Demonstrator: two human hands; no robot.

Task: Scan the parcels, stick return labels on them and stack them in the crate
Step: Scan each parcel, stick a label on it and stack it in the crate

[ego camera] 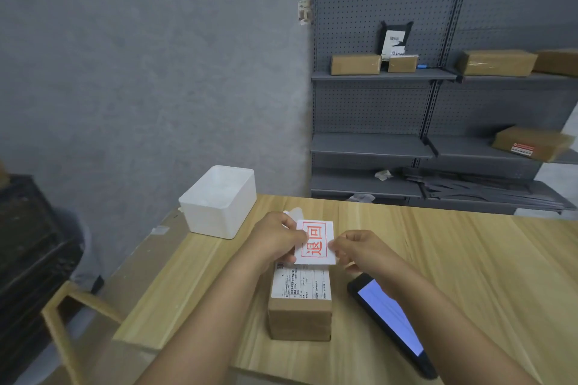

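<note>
Now both hands pinch the red-stamped return label [315, 242] by its edges, left hand [275, 237] at nine o'clock, right hand [359, 248] at three, just above the cardboard parcel [299, 306]. White crate [219, 201] sits at eleven o'clock; a handheld scanner [391, 319], possibly a phone, lies beside the parcel.

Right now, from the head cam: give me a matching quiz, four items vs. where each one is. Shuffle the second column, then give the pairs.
Items:
1. label
2. parcel
3. phone
4. crate

Places:
A. flat on the table, right of the parcel, screen lit
B. far left part of the table, near the wall
C. pinched between the left hand and right hand
D. on the table, below the hands, printed slip on top

Pairs: 1-C, 2-D, 3-A, 4-B
</note>
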